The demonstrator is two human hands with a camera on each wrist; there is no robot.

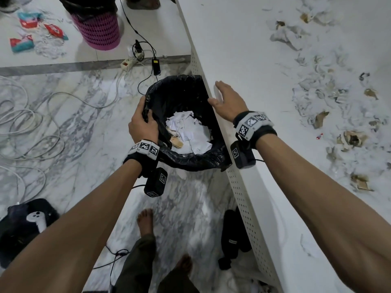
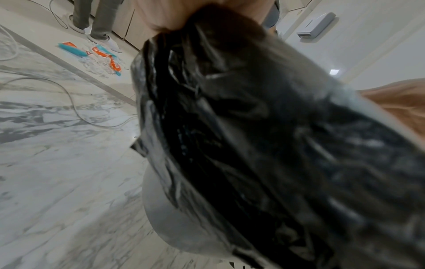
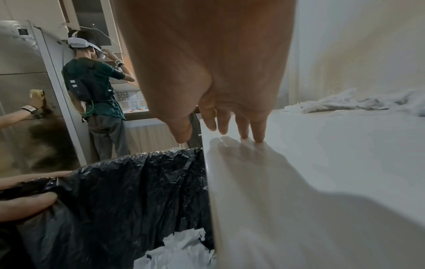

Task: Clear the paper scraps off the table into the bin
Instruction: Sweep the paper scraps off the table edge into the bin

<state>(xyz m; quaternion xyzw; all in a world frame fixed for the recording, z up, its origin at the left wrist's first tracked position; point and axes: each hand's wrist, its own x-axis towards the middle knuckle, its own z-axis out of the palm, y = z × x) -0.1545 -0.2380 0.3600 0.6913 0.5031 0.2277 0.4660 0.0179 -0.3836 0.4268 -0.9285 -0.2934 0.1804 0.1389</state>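
A bin [image 1: 182,96] lined with a black bag [image 2: 230,127] is held against the white table's [image 1: 243,49] left edge, just below its top. White and brown paper scraps [image 1: 188,132] lie inside it. My left hand [image 1: 142,121] grips the bag-covered rim on the bin's left side. My right hand [image 1: 224,100] rests on the table edge with straight fingers [image 3: 257,131] touching the top and holds nothing. Many torn white and brown paper scraps [image 1: 330,98] are strewn over the right part of the table.
Cables [image 1: 31,123] and a power strip [image 1: 129,62] lie on the marble floor to the left. A pink basket [image 1: 97,28] and torn packets [image 1: 29,30] lie farther off. My bare feet [image 1: 146,220] stand below the bin. Another person [image 3: 96,87] stands beyond it.
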